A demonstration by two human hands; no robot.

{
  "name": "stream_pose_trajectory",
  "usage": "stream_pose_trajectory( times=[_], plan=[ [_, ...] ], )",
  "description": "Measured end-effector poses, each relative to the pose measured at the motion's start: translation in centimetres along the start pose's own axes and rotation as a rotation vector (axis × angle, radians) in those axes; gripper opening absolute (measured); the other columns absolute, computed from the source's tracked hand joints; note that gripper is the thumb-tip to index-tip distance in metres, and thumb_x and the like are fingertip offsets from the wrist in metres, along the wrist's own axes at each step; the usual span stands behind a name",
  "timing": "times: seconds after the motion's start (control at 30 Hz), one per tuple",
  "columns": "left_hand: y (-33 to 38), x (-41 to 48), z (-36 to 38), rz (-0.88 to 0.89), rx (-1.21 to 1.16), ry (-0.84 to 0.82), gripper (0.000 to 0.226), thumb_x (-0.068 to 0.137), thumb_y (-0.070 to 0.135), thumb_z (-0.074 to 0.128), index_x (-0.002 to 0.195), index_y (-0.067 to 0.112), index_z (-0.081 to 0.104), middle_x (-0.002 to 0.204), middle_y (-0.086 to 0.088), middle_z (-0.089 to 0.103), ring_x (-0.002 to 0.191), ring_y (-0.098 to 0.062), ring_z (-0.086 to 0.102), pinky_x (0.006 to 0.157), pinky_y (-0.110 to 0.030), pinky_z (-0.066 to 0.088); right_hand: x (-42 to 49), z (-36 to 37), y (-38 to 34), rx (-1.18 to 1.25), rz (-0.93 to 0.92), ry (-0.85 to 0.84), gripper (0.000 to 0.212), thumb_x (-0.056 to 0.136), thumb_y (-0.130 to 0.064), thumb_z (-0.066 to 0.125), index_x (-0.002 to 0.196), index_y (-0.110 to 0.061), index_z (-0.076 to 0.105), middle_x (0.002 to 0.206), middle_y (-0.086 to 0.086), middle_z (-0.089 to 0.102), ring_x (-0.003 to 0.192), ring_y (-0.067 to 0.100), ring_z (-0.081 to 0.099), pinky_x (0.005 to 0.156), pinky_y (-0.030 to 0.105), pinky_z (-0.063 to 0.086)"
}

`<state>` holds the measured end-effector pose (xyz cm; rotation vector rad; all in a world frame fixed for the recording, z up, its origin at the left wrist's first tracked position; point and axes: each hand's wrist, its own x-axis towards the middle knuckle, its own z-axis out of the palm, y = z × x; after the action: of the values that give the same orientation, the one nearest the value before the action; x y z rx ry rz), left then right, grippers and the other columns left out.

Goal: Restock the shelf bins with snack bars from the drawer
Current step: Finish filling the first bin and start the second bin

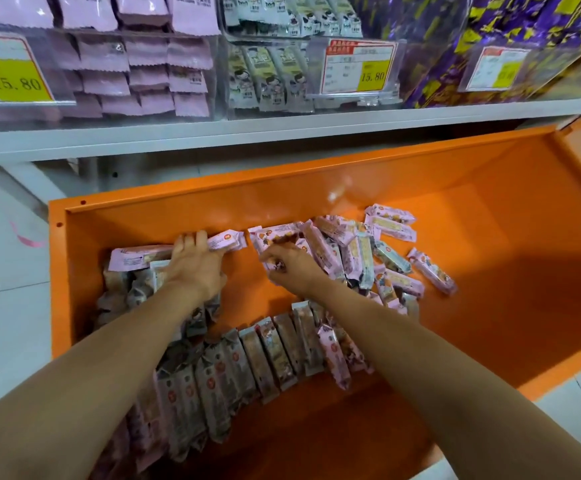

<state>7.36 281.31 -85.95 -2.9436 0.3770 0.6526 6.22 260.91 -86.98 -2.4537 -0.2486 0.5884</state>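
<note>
An orange drawer (455,174) stands pulled out below the shelf, with several pink-wrapped snack bars (347,251) piled at its back middle. More bars lie in a row (233,368) along the front left. My left hand (195,265) reaches into the back left corner, its fingers curled over a stack of pink bars (225,240) against the drawer wall. My right hand (289,265) pinches a single bar (275,264) at the edge of the middle pile. Clear shelf bins (136,64) above hold pink packets.
A middle bin (268,77) holds white and green bars, a right bin (455,46) purple and yellow packets. Price tags reading 15.80 (361,67) hang on the bin fronts. A white shelf edge (282,129) overhangs the drawer's back. The drawer's right half is bare orange.
</note>
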Motion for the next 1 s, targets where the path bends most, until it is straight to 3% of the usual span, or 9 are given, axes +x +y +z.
stream_pose_trajectory(
  times=[0.1,0.33,0.47,0.53,0.63,0.77,0.83,0.9,1.0],
  plan=[
    [0.6,0.3,0.1,0.021,-0.014,-0.019,0.047,0.093,0.049,0.052,0.135,0.029,0.053,0.138,-0.012,0.029,0.134,-0.035,0.028,0.119,-0.043,0.012,0.0,0.3,0.4,0.011,0.011,0.025,0.031,0.095,-0.012,0.060,0.126,-0.015,0.060,0.136,0.014,0.049,0.111,0.030,0.057,0.096,0.039,0.046],
    [1.0,0.1,0.0,0.084,-0.263,0.077,0.037,0.095,0.032,0.053,0.132,0.034,0.057,0.136,-0.010,0.050,0.121,-0.031,0.050,0.102,-0.039,0.035,-0.2,0.2,1.1,0.114,0.052,0.120,0.026,0.094,-0.012,0.061,0.120,-0.014,0.062,0.118,0.011,0.058,0.092,0.020,0.060,0.078,0.026,0.044],
    [1.1,-1.1,-0.3,0.135,-0.524,0.199,0.025,0.092,0.008,0.055,0.108,0.026,0.061,0.119,-0.006,0.052,0.078,-0.025,0.054,0.072,-0.033,0.041,-0.4,-0.3,0.4,0.248,0.102,0.181,0.020,0.100,-0.017,0.054,0.115,-0.007,0.062,0.077,-0.008,0.055,0.060,0.003,0.049,0.059,0.025,0.039],
    [1.0,-1.7,-0.3,0.181,-0.552,0.231,0.027,0.090,0.002,0.055,0.106,0.024,0.053,0.110,-0.004,0.050,0.073,-0.023,0.048,0.066,-0.032,0.034,-0.7,-0.8,-0.5,0.328,0.112,0.202,0.027,0.102,-0.024,0.051,0.118,-0.004,0.061,0.081,0.002,0.059,0.069,0.018,0.054,0.067,0.034,0.042],
    [0.7,-2.6,-0.5,0.282,-0.522,0.277,0.033,0.085,0.001,0.060,0.107,0.021,0.046,0.109,-0.004,0.053,0.080,-0.024,0.048,0.063,-0.032,0.030,-1.3,-2.0,-1.7,0.485,0.187,0.154,0.052,0.103,-0.044,0.042,0.132,-0.003,0.054,0.125,0.026,0.058,0.114,0.039,0.055,0.090,0.048,0.042],
    [0.4,-3.7,-0.9,0.280,-0.545,0.348,0.034,0.084,0.000,0.061,0.108,0.017,0.045,0.108,-0.004,0.058,0.079,-0.017,0.041,0.062,-0.032,0.027,-1.9,-2.3,-2.0,0.532,0.228,0.052,0.064,0.096,-0.057,0.046,0.140,-0.009,0.048,0.140,0.013,0.051,0.130,0.031,0.047,0.101,0.041,0.037],
    [0.5,-4.2,-1.3,0.291,-0.523,0.364,0.035,0.084,-0.003,0.059,0.110,0.016,0.046,0.109,-0.006,0.060,0.085,-0.020,0.048,0.063,-0.033,0.033,-2.2,-2.1,-2.4,0.516,0.208,0.014,0.059,0.092,-0.059,0.055,0.127,-0.011,0.057,0.122,0.012,0.060,0.113,0.028,0.056,0.102,0.045,0.042],
    [0.6,-4.5,-1.5,0.312,-0.500,0.369,0.036,0.084,-0.004,0.059,0.112,0.015,0.047,0.112,-0.007,0.060,0.100,-0.025,0.054,0.066,-0.034,0.038,-2.2,-1.9,-2.1,0.546,0.150,-0.016,0.040,0.091,-0.047,0.064,0.101,-0.008,0.062,0.094,0.021,0.059,0.084,0.024,0.061,0.087,0.046,0.051],
    [0.4,-4.9,-1.4,0.312,-0.517,0.410,0.039,0.082,-0.006,0.060,0.113,0.016,0.050,0.115,-0.006,0.060,0.107,-0.026,0.056,0.071,-0.036,0.044,-2.9,-2.0,-2.6,0.571,0.086,-0.062,0.016,0.095,-0.028,0.065,0.093,-0.013,0.059,0.077,0.006,0.060,0.067,0.012,0.060,0.070,0.026,0.051]
  ],
)
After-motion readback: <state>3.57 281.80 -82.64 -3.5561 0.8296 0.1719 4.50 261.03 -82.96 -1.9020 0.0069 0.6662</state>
